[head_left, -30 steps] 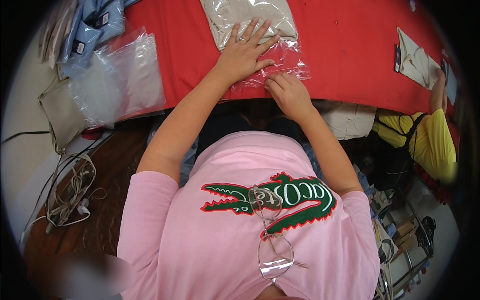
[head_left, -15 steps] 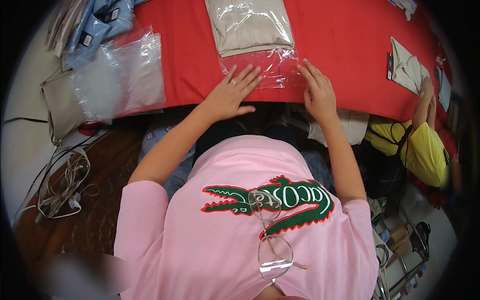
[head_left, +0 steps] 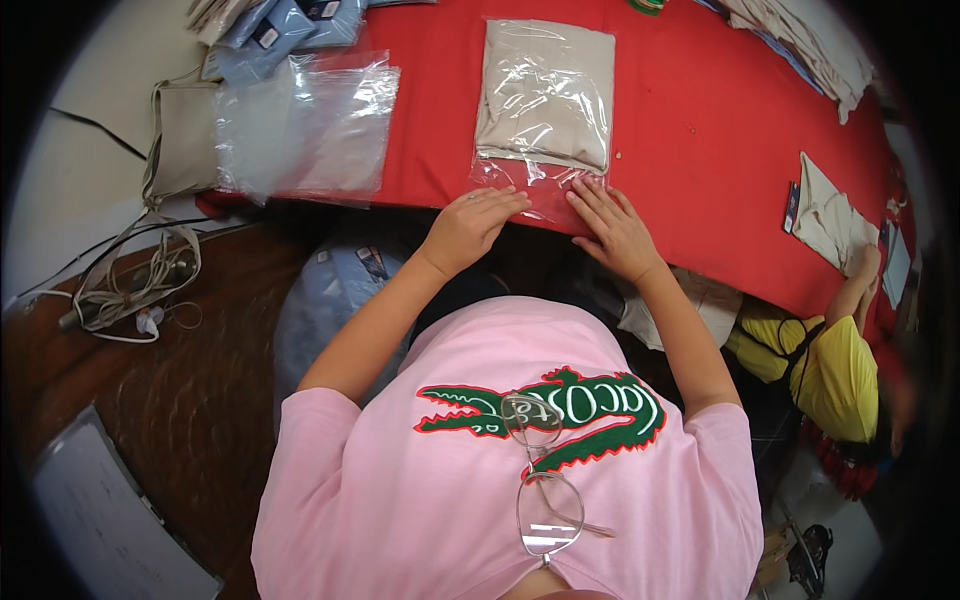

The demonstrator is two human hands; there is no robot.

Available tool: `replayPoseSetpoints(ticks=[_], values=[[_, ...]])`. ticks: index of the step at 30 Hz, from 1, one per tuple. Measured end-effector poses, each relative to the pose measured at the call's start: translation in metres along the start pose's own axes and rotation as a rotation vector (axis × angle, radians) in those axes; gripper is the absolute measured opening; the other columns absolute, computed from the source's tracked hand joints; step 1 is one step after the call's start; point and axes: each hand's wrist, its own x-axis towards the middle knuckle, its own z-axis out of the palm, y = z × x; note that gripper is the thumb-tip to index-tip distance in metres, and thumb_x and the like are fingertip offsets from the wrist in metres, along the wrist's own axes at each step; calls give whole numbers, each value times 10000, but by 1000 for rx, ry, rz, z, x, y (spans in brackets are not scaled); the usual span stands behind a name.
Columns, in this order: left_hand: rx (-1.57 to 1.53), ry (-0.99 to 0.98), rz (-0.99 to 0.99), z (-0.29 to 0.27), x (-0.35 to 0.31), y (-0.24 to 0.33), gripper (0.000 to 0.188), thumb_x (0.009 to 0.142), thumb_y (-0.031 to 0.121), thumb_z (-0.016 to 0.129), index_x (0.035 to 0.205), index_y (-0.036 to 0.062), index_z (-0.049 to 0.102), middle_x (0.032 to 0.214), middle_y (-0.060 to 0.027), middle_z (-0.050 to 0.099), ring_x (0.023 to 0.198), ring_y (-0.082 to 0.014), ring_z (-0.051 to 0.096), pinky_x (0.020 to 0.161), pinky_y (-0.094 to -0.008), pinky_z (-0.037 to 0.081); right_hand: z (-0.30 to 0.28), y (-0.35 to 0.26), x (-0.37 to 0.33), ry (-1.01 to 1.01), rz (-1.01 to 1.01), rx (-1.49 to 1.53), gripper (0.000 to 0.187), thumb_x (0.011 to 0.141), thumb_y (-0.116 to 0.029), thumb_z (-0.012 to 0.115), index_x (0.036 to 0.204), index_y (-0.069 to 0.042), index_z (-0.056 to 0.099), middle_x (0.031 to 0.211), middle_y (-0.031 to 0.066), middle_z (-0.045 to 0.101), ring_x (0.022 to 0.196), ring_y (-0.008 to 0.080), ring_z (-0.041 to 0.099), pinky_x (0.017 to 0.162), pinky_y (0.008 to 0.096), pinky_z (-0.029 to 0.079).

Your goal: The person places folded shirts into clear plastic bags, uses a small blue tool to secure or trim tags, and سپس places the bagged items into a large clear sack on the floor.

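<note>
A folded beige garment point(head_left: 545, 100) lies flat inside a clear plastic bag point(head_left: 535, 185), whose see-through end points toward me at the table's near edge. My left hand point(head_left: 474, 228) rests its outstretched fingers on the left part of that end, palm down. On its right corner lie the fingers of my right hand point(head_left: 617, 230), slightly spread and also stretched out. Neither hand grips the plastic.
A red cloth point(head_left: 700, 150) covers the table. Clear empty bags point(head_left: 310, 130) lie at the left, with packed blue shirts point(head_left: 320, 20) behind. At right, a person in yellow point(head_left: 840, 375) handles another beige garment point(head_left: 830, 215). Cables point(head_left: 165, 265) hang at the left.
The view has shifted, so the whole bagged garment shows now. My hands have come closer together, and my right fingers have moved down onto the bag's near end.
</note>
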Motion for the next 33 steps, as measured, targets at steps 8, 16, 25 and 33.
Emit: replayPoseSetpoints(ticks=[8, 16, 25, 33], values=[[-127, 3, -210, 18, 39, 3, 541, 1034, 344, 655, 1469, 28, 587, 1562, -226, 527, 1478, -358, 476, 1219, -477, 355, 13, 2, 4, 46, -11, 51, 655, 932, -41, 645, 1565, -136, 508, 1633, 62, 505, 1534, 272, 434, 1231, 482, 363], [367, -72, -847, 29, 63, -10, 927, 1072, 598, 459, 1567, -177, 336, 1681, -382, 247, 1607, -520, 144, 1279, -650, -22, 8, -3, -11, 26, 12, -4, 647, 935, -57, 656, 1560, -140, 514, 1629, 71, 507, 1517, 273, 457, 1227, 488, 368], [406, 54, 81, 23, 210, -97, 627, 1090, 495, 506, 1658, 259, 386, 1763, -145, 229, 1623, -413, 194, 1299, -570, 209, -6, 3, 8, 197, -2, 59, 651, 929, -39, 646, 1560, -140, 521, 1590, 64, 554, 1477, 235, 513, 1183, 455, 423], [436, -17, 239, 51, 220, -140, 720, 1012, 737, 461, 1657, 434, 354, 1761, -90, 264, 1605, -392, 257, 1305, -582, 185, -13, 6, 0, 103, 35, 33, 643, 931, -85, 663, 1557, -153, 533, 1619, 82, 520, 1479, 250, 511, 1152, 450, 444]])
